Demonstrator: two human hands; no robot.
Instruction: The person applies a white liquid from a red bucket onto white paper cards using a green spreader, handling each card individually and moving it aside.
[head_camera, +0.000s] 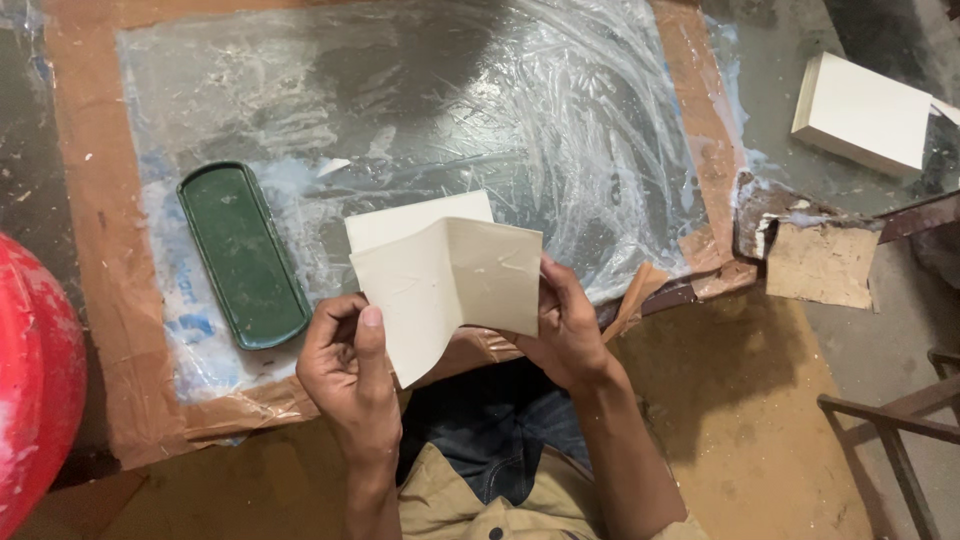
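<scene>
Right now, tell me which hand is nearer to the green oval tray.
Left. The left hand holds the folded cream paper just right of the green oval tray, close to its lower end. The right hand grips the paper's far edge, farther away.

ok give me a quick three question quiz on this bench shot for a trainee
1. True or false: both hands grip the folded cream sheet.
2. Which lies left of the left hand? A) green oblong tray B) white block C) cardboard scrap
3. What covers the worktop under the sheet?

Key:
1. True; the right hand holds its right edge.
2. A
3. Clear plastic film, edged with brown tape.
</scene>
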